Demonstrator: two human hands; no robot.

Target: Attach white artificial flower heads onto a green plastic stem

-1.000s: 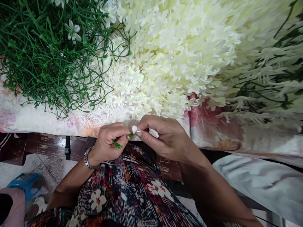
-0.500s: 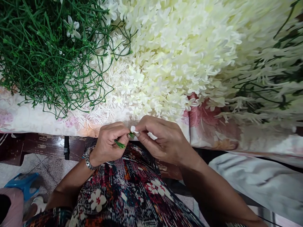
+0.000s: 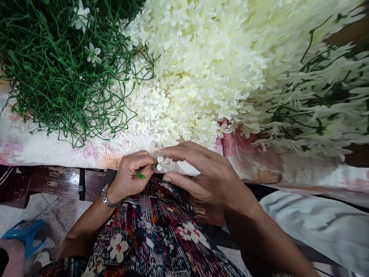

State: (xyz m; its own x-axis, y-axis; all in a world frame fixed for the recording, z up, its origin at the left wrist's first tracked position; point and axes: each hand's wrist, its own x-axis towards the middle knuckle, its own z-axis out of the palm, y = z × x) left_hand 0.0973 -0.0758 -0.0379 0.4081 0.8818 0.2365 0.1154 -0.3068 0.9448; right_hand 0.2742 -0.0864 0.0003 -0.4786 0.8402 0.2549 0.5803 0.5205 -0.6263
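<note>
Between finger and thumb, my left hand (image 3: 136, 171) pinches a green plastic stem (image 3: 140, 175) at the table's near edge. A small white artificial flower (image 3: 162, 163) sits at the stem's right end, just beyond the fingertips. My right hand (image 3: 201, 171) is beside the flower, its thumb and fingers apart with nothing seen in them. Beyond my hands lies a large heap of cream-white flower heads (image 3: 196, 77). Thin white stalks (image 3: 112, 140) are scattered to the left of that heap.
A tangled pile of green stems (image 3: 66, 84) covers the back left. White flowers on green stems (image 3: 317, 111) lie at the right. A flowered cloth (image 3: 37, 148) covers the table. Below left stand a blue stool (image 3: 25, 234) and a person's leg (image 3: 13, 256). Grey-white fabric (image 3: 311, 219) lies at the lower right.
My right thumb and fingers have spread and let go of the white flower. Its petals now show open at the stem's end. My left hand keeps its pinch. The view has shifted slightly.
</note>
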